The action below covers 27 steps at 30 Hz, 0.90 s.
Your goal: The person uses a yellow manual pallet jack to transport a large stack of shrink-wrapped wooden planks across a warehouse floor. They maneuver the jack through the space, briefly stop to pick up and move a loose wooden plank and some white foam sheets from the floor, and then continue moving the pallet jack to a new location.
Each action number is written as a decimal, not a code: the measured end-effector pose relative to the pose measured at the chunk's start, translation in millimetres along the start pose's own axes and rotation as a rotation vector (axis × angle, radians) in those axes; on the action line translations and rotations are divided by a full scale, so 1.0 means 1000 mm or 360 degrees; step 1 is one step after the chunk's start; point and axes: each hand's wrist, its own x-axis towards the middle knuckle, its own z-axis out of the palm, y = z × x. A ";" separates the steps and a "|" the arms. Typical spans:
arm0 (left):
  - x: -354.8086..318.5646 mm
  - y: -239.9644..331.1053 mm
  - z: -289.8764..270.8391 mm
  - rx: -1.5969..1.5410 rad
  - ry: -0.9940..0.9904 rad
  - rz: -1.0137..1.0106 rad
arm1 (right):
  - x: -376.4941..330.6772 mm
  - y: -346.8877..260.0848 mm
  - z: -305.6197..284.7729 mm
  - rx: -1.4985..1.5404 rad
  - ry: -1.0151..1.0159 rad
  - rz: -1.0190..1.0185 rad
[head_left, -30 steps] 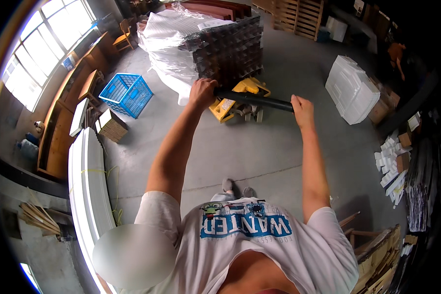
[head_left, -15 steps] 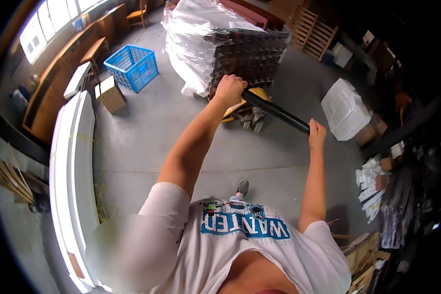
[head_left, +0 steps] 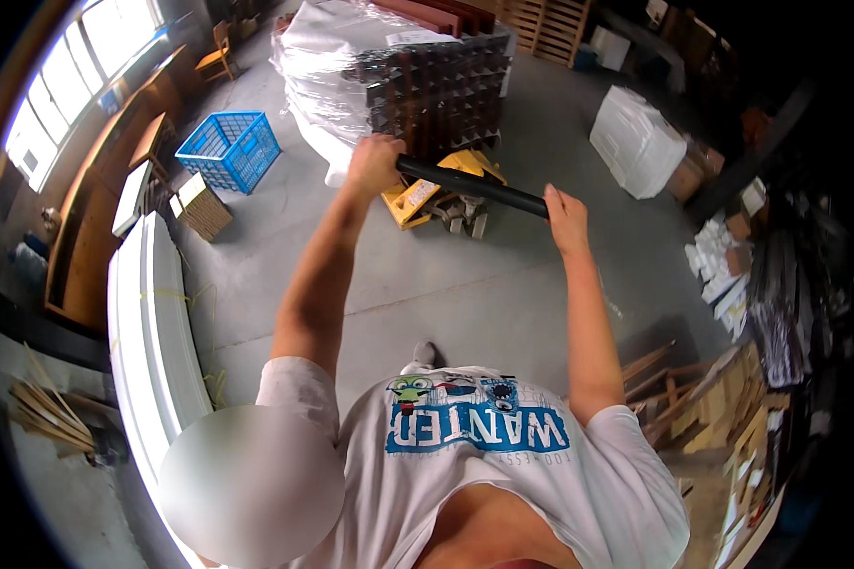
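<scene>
Black handle bar (head_left: 472, 184) of a yellow pallet jack (head_left: 436, 190) sits in both fists: the left hand (head_left: 374, 163) and right hand (head_left: 565, 214) each have a closed grip on it. The jack sits under the wrapped load (head_left: 399, 76) on the concrete floor (head_left: 465, 284). It looks like the hauling step; next calls for a steady pull

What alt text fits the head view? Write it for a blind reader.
A person's left hand and right hand grip the black handle bar of a yellow pallet jack under a wrapped pallet load on a grey concrete floor.
</scene>
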 end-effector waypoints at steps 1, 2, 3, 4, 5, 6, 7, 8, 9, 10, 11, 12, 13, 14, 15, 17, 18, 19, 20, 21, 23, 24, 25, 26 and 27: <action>-0.006 0.008 -0.008 -0.0094 0.0001 -0.0014 | -0.008 -0.002 -0.004 -0.0030 -0.0003 -0.0034; -0.009 0.015 -0.013 -0.0099 0.0039 -0.0001 | -0.017 -0.003 -0.010 -0.0067 0.0005 -0.0078; -0.016 0.019 -0.019 -0.0090 0.0065 0.0011 | -0.029 -0.008 -0.012 -0.0084 0.0008 -0.0116; -0.026 0.021 -0.024 -0.0063 0.0039 0.0015 | -0.043 -0.016 -0.012 -0.0094 0.0012 -0.0147; -0.032 0.022 -0.030 -0.0038 0.0012 0.0023 | -0.051 -0.025 -0.014 -0.0121 0.0029 -0.0215; -0.046 0.018 -0.036 0.0030 0.0019 0.0062 | -0.067 -0.033 -0.011 -0.0126 0.0024 -0.0244; -0.061 0.013 -0.043 0.0045 0.0018 0.0042 | -0.082 -0.045 -0.007 -0.0082 -0.0025 -0.0216; -0.066 0.014 -0.051 0.0083 -0.0038 0.0010 | -0.089 -0.048 -0.005 -0.0097 -0.0024 -0.0193; -0.078 0.017 -0.056 0.0115 -0.0081 -0.0037 | -0.100 -0.049 -0.003 -0.0125 -0.0033 -0.0183; -0.086 0.020 -0.061 0.0102 -0.0067 -0.0030 | -0.111 -0.054 -0.003 -0.0156 -0.0012 -0.0226; -0.098 0.023 -0.066 0.0091 -0.0054 -0.0023 | -0.124 -0.058 -0.004 -0.0185 0.0008 -0.0268; -0.109 0.028 -0.071 0.0079 -0.0040 -0.0017 | -0.138 -0.063 -0.005 -0.0195 0.0006 -0.0264; -0.117 0.032 -0.077 0.0079 -0.0013 -0.0016 | -0.150 -0.068 -0.007 -0.0201 0.0017 -0.0255; -0.126 0.035 -0.083 0.0081 0.0013 -0.0014 | -0.161 -0.074 -0.008 -0.0205 0.0028 -0.0245; -0.137 0.037 -0.088 0.0080 0.0022 -0.0016 | -0.176 -0.080 -0.006 -0.0206 0.0029 -0.0220; -0.159 0.034 -0.102 0.0077 -0.0025 -0.0025 | -0.199 -0.090 0.001 -0.0213 0.0060 -0.0204; -0.169 0.036 -0.109 0.0060 -0.0014 -0.0034 | -0.209 -0.096 0.003 -0.0238 0.0072 -0.0205; -0.178 0.037 -0.117 0.0046 -0.0004 -0.0044 | -0.222 -0.102 0.006 -0.0225 0.0093 -0.0199; -0.186 0.037 -0.125 0.0048 0.0017 0.0016 | -0.235 -0.108 0.009 -0.0210 0.0113 -0.0194; -0.202 0.036 -0.132 0.0039 0.0049 0.0038 | -0.248 -0.116 0.012 -0.0211 0.0100 -0.0207; -0.225 0.033 -0.147 0.0013 0.0084 0.0057 | -0.272 -0.134 0.016 -0.0187 0.0097 -0.0113; -0.237 0.035 -0.147 -0.0024 0.0115 0.0072 | -0.287 -0.142 0.017 -0.0178 0.0093 -0.0056; -0.245 0.037 -0.155 -0.0030 0.0145 0.0106 | -0.299 -0.147 0.016 -0.0201 0.0078 -0.0054; -0.257 0.041 -0.163 -0.0110 0.0186 0.0148 | -0.310 -0.147 0.014 -0.0224 0.0062 -0.0052; -0.264 0.045 -0.171 -0.0083 0.0155 0.0110 | -0.319 -0.151 0.011 -0.0245 0.0066 -0.0050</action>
